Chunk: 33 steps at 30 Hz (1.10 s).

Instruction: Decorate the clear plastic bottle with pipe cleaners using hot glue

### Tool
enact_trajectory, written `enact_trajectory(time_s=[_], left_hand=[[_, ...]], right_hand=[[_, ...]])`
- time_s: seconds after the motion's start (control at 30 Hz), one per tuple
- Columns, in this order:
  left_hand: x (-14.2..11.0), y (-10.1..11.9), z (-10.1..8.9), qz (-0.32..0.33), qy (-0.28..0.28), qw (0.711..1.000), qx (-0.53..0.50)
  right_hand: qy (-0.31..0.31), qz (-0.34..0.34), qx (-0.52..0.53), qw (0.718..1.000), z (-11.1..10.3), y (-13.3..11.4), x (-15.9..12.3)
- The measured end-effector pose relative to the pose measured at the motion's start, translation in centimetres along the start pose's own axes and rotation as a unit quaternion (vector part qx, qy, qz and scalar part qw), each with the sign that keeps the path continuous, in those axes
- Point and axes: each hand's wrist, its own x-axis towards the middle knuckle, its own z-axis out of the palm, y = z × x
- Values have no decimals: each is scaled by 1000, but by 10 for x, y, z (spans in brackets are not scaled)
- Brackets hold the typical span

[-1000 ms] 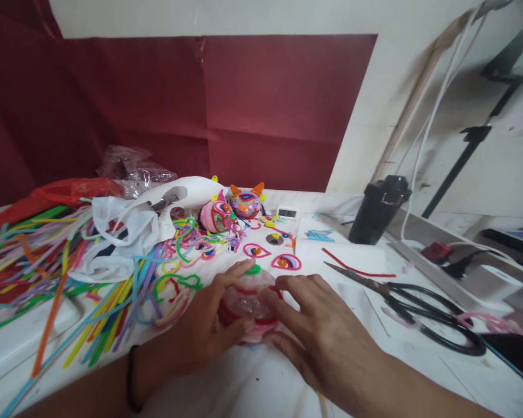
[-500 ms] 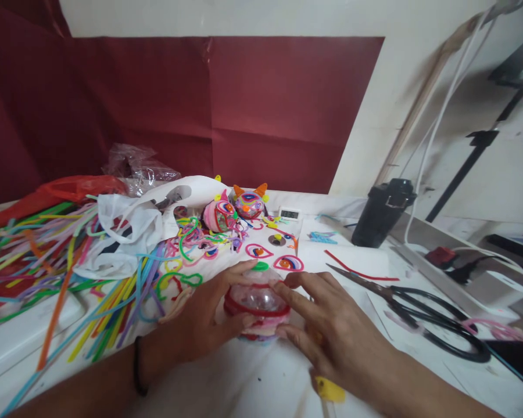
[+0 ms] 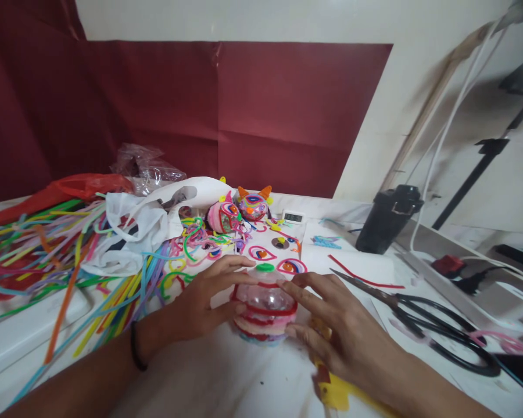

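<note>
At the clear ball [image 3: 265,305], right hand [image 3: 335,337] fingers now spread, left hand [image 3: 200,302] unchanged

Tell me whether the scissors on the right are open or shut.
Shut. The scissors lie flat on the table, blades together in one thin line to a point and the black handle loops side by side.
</note>
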Motion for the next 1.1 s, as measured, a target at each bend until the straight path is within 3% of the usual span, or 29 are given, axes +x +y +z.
enact_trajectory(time_s=[0.37,0.7,1.1], left_hand=[[3,-5,-3,22,13,1000,-7],[4,-15,-1,45,63,997,-8],[4,-19,-4,-1,81,997,5]], right_hand=[[14,-16,-18,1000,1,1,0],[15,-17,-27,999,0,2,-1],[-28,20,32,999,-4,2,7]])
